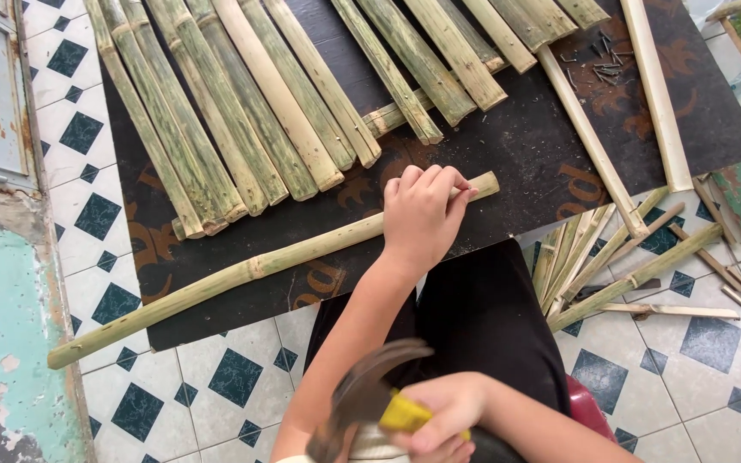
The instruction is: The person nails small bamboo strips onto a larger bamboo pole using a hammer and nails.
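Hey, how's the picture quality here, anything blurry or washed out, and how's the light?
Head view: even, soft daylight, with only faint shadows under the bamboo pole and the left hand gripping it; the hammer in the right hand is smeared by motion blur near the bottom edge; the top right corner is washed out; the split bamboo slats are sharp.

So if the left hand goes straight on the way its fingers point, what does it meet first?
The left hand rests on the long bamboo pole, fingers pointing up and right along it. Going straight on, it would probably pass the pole's end and next meet the thin pale strip on the dark mat; depth is unclear.
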